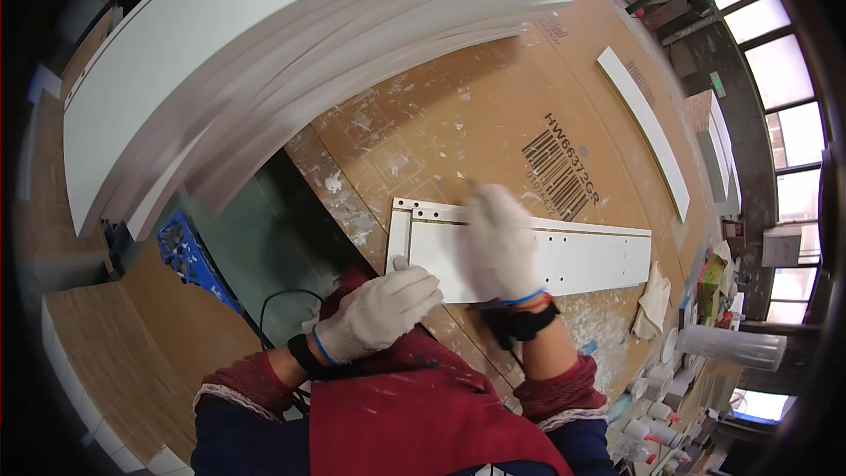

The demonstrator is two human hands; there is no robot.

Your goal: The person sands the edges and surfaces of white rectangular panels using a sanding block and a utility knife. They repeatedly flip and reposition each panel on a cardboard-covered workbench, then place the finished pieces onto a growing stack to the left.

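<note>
A long white panel (590,257) with drilled holes and a groove near its far edge lies on the cardboard-covered table in front of me. My left hand (377,313), in a white knitted glove, is closed at the panel's near left corner, its thumb resting on the face. Over the middle of the panel is my right hand (502,242), gloved the same way and smeared by motion. Its fingers look bent, but what they hold, if anything, cannot be made out.
Stacked white panels (203,62) fill the far left. A narrow white strip (648,132) lies on the cardboard (476,115) at the right. A crumpled cloth (652,304) sits beside the panel's right end. Several bottles (661,423) crowd the lower right. A blue crate (189,256) stands lower left.
</note>
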